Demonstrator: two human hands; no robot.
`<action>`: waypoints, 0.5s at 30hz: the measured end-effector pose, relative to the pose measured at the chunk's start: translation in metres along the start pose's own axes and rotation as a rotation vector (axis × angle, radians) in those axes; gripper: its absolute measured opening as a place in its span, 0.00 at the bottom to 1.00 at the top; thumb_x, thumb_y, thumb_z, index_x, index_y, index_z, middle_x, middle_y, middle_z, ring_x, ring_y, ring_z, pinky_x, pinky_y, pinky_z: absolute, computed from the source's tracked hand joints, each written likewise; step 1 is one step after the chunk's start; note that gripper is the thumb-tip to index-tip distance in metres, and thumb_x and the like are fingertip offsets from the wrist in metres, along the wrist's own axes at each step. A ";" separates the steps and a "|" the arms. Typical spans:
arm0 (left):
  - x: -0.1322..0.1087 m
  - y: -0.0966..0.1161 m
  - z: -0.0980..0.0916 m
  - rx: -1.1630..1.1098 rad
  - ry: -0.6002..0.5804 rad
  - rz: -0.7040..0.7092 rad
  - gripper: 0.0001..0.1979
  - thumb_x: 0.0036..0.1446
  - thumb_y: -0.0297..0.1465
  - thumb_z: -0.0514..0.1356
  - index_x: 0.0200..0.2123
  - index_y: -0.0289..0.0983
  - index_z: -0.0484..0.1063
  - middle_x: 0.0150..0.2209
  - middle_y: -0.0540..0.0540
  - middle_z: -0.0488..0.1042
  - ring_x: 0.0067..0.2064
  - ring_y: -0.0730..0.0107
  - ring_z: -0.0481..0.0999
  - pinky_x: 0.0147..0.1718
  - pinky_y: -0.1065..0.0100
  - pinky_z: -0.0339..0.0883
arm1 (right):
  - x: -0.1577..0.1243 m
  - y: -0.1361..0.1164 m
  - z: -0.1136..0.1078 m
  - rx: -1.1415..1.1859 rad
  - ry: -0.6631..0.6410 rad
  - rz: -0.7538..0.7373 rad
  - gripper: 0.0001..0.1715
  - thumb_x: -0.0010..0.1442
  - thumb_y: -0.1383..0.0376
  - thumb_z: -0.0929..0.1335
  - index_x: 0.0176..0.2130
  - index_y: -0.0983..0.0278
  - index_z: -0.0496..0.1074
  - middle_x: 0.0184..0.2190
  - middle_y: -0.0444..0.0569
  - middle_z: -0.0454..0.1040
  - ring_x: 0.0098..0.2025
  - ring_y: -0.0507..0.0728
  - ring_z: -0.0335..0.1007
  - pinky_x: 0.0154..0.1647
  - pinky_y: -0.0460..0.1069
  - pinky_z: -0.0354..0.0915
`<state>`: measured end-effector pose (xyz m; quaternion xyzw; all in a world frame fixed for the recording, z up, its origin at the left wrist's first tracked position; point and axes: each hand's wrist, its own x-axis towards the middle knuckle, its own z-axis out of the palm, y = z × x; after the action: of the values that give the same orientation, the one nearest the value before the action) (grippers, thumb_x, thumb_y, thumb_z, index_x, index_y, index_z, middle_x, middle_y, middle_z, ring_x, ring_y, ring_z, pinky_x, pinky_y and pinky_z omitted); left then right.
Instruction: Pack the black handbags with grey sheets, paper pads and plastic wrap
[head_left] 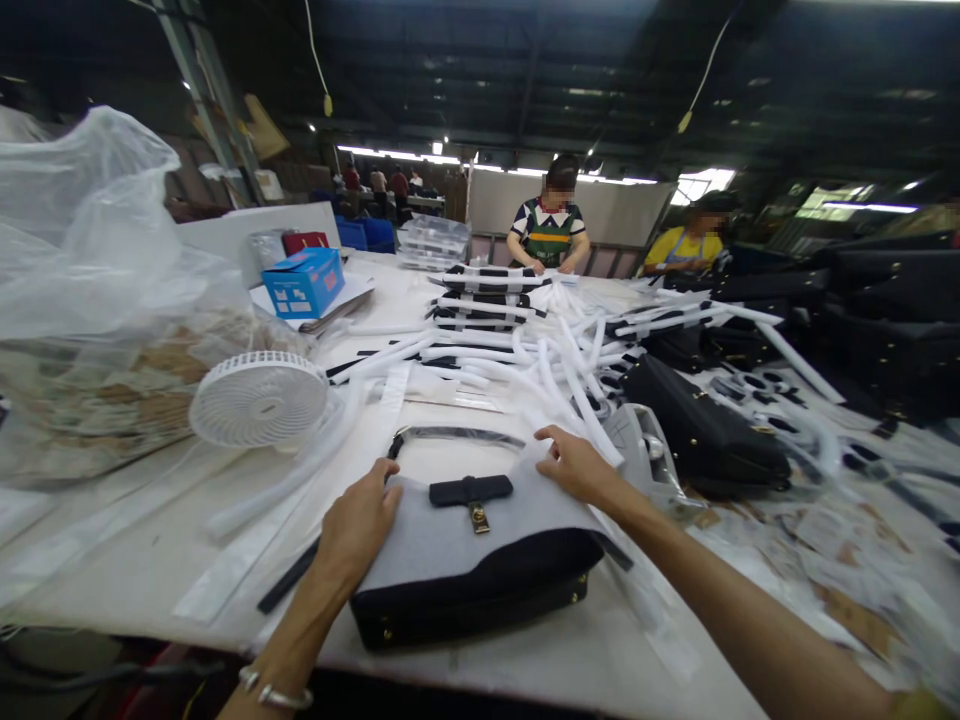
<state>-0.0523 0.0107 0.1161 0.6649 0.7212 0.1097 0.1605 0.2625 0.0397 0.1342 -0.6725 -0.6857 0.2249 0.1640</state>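
A black handbag [480,600] lies in front of me on the table, with gold studs along its base and its handle [457,433] pointing away. Over its front is a thin pale sheet [420,535], and a dark strap tab [470,490] with a gold clasp [478,518] shows on top of it. My left hand [361,522] is closed on the sheet at the bag's upper left corner. At the upper right corner, my right hand [576,466] pinches the sheet's edge between thumb and fingers. Parts of the fingertips are hidden.
On the left stand a white fan [259,400], a blue box [304,283] and a large clear plastic bag [90,270]. White foam tubes [555,380] and wrapped handles are heaped beyond the handbag. More black bags [697,425] lie right. A co-worker [551,225] works across the table.
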 end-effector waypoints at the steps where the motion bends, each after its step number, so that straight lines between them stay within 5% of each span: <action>1: 0.001 -0.005 0.003 -0.084 0.015 0.001 0.13 0.63 0.34 0.49 0.49 0.41 0.66 0.33 0.48 0.76 0.37 0.59 0.77 0.35 0.64 0.63 | -0.003 0.002 0.005 -0.014 0.034 -0.032 0.25 0.56 0.70 0.67 0.55 0.63 0.68 0.34 0.47 0.75 0.38 0.58 0.72 0.41 0.50 0.63; 7: 0.005 -0.027 0.021 -0.515 0.057 -0.057 0.11 0.57 0.39 0.52 0.39 0.39 0.67 0.21 0.56 0.63 0.24 0.67 0.67 0.25 0.69 0.57 | -0.019 0.022 0.034 -0.007 0.210 -0.241 0.22 0.60 0.68 0.63 0.55 0.62 0.65 0.41 0.51 0.75 0.43 0.60 0.73 0.48 0.55 0.66; 15: -0.001 -0.016 0.007 -0.155 0.021 0.053 0.07 0.60 0.33 0.52 0.35 0.42 0.69 0.26 0.52 0.71 0.30 0.65 0.71 0.30 0.68 0.55 | -0.004 0.017 0.028 -0.132 0.246 -0.319 0.17 0.65 0.70 0.61 0.53 0.62 0.64 0.42 0.50 0.75 0.42 0.57 0.73 0.47 0.52 0.67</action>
<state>-0.0648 0.0081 0.1036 0.6680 0.6944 0.1766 0.2009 0.2621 0.0327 0.1015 -0.5870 -0.7717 0.0666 0.2357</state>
